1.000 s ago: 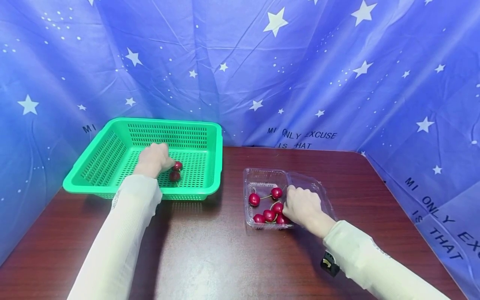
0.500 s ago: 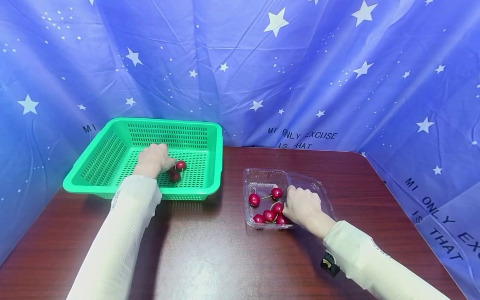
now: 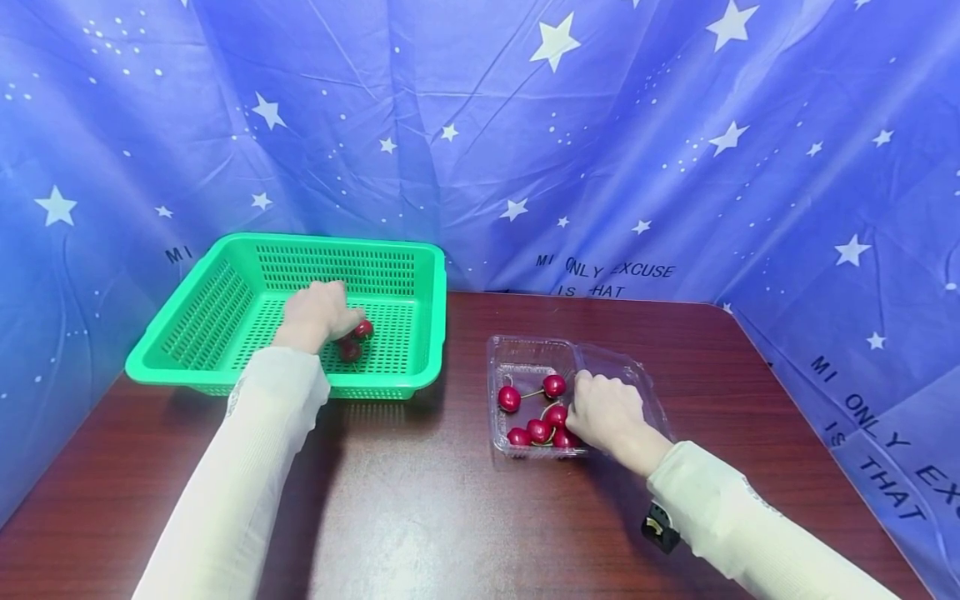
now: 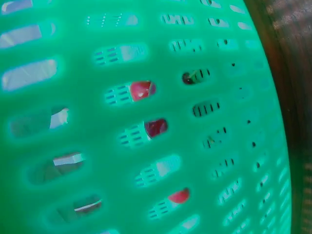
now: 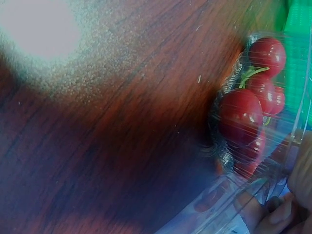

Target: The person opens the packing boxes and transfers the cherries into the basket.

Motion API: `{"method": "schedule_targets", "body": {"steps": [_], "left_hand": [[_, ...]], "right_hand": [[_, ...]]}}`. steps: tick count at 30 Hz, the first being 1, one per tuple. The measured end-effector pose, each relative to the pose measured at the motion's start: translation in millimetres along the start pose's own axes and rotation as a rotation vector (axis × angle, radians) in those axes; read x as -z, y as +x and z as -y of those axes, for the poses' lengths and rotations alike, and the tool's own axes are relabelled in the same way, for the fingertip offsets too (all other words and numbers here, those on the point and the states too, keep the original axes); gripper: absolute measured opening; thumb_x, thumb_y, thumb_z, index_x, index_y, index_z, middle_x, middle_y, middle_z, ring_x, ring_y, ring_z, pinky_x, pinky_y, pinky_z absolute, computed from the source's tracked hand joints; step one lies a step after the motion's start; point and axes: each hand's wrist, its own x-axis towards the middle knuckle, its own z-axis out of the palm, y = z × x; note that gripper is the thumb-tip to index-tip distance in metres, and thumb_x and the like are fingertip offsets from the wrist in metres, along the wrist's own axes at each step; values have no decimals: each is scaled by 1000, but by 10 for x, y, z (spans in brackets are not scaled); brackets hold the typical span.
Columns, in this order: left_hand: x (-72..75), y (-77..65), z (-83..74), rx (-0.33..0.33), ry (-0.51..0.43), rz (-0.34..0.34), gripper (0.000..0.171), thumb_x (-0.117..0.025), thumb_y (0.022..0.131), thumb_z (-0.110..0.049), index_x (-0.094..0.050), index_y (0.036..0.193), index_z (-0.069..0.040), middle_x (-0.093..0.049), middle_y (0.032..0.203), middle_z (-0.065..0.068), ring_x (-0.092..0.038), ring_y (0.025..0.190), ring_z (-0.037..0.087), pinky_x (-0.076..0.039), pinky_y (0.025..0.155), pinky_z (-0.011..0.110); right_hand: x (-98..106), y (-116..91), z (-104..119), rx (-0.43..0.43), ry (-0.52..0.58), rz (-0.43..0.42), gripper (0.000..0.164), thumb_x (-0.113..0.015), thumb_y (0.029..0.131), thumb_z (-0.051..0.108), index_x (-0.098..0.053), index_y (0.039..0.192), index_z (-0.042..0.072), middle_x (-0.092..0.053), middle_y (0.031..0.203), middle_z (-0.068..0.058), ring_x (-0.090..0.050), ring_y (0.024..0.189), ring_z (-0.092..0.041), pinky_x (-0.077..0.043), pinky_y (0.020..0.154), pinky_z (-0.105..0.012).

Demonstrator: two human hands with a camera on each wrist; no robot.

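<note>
In the head view my left hand (image 3: 315,312) is inside the green slotted basket (image 3: 386,381), its thumb just above several dark red cherries (image 3: 364,329). The undersides of its fingers are hidden, so any hold on a cherry does not show. Through the basket slots (image 4: 117,117) in the left wrist view, patches of red cherry (image 4: 141,90) appear. My right hand (image 3: 609,415) grips the near right side of a clear plastic clamshell box (image 3: 491,392), where its tray meets the lid. Several stemmed cherries (image 3: 509,399) lie in that tray; the right wrist view shows more cherries (image 5: 241,117) through the wall.
The clear lid (image 3: 626,375) lies folded out to the right, partly behind the right hand. Both containers stand on a dark reddish wooden table (image 3: 420,500). A blue star-printed cloth (image 3: 480,167) hangs behind the table and along its sides.
A cherry beside my left hand has shifted slightly right in the basket, with another showing next to it. My left hand has then moved a little up and right. The right hand stays put.
</note>
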Motion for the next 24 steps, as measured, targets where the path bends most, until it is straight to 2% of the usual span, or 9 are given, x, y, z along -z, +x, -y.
{"method": "schedule_targets", "body": {"steps": [6,12,19,24], "left_hand": [[33,10,-95,-38,50,-32,62,-48,92,-39,-46,138,3,-59,126,34,-58,106,50,-48,89,60],[68,20,-190,-74,59,-80,66,-47,92,-41,-41,143,1,-58,130,32,-56,109,51,-42,96,63],[72,31,-272,-115,66,-122,66,-48,90,-42,-43,140,1,-61,127,29,-57,109,50,-41,96,62],[71,28,-368,-159,74,-148,69,-47,90,-44,-41,141,2,-58,133,27,-55,114,46,-39,98,62]], "right_hand": [[-5,10,15,4,3,-5,16,-59,73,15,-54,72,0,-68,72,-24,-64,63,-44,-50,47,-53],[-1,17,14,-4,-6,9,16,-58,75,16,-54,73,0,-68,72,-24,-65,64,-43,-50,47,-53],[4,21,18,-7,-2,16,16,-58,74,15,-54,73,0,-69,72,-24,-65,64,-43,-50,47,-52],[4,19,25,-9,-4,14,15,-58,74,15,-54,73,0,-68,72,-24,-64,64,-43,-49,47,-52]]}}
